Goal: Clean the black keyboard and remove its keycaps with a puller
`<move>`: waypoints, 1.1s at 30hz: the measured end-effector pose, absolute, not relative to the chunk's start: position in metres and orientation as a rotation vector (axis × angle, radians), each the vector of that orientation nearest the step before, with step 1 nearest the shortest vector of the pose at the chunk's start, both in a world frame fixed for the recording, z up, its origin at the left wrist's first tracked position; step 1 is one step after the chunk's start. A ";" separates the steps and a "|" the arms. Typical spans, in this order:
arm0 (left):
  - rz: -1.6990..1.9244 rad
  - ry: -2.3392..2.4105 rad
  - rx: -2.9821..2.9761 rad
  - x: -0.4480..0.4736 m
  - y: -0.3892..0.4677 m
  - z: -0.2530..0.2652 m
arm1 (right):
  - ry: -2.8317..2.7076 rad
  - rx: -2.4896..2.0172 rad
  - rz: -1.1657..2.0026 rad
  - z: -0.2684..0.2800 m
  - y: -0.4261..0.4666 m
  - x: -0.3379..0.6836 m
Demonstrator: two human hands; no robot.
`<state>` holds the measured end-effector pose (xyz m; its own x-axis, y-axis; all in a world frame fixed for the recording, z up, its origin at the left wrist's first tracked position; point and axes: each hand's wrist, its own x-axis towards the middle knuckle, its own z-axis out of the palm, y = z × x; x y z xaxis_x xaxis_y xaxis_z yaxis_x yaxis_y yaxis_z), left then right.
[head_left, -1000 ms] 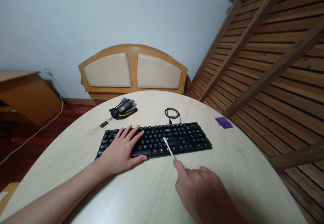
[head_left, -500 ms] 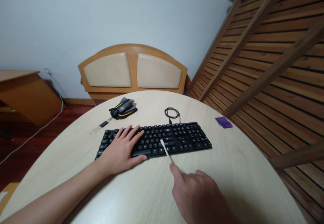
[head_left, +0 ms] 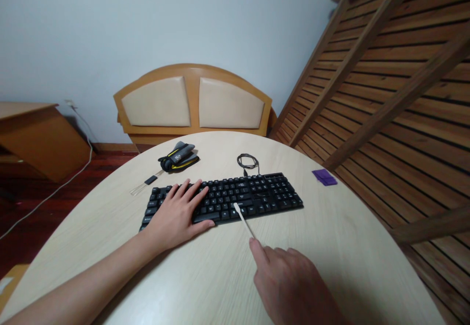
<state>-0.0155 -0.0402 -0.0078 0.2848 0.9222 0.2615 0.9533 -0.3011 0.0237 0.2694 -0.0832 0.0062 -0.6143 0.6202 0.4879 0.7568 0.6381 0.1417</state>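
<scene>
A black keyboard (head_left: pixel 220 200) lies at a slight slant on the pale round table. My left hand (head_left: pixel 178 212) rests on its left part with the fingers spread over the keys and the thumb along the front edge. Between the fingers of my right hand (head_left: pixel 288 276) is a cotton swab (head_left: pixel 244 220), its white tip touching or just above the keys in the lower middle. The hand itself is in front of the keyboard, over the table. Behind the keyboard its black cable (head_left: pixel 248 160) is coiled.
On the table (head_left: pixel 367 246) a grey, black and yellow folded bundle (head_left: pixel 178 157) lies at the back left, beside some thin sticks with a dark band (head_left: pixel 150 180). A purple packet (head_left: pixel 324 177) is at the right. A headboard (head_left: pixel 194 101) and slatted wooden panel (head_left: pixel 396 95) stand beyond.
The keyboard has turned slightly, its right end shifting left and away, and the coiled cable has shifted left. My right hand and the swab have moved a little to the right.
</scene>
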 end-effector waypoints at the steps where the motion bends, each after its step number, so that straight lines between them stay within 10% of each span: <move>1: -0.337 -1.778 -2.392 -0.015 -0.040 -0.008 | -2.471 -1.086 -0.489 0.005 -0.084 0.271; 33: -0.361 -1.798 -2.359 -0.010 -0.039 -0.010 | -2.579 -1.248 -0.550 0.005 -0.079 0.281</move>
<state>-0.0095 -0.0395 -0.0098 0.2511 0.9261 0.2817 0.9630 -0.2684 0.0242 0.2805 -0.0787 0.0050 -0.6137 0.7048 0.3560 0.7887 0.5686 0.2337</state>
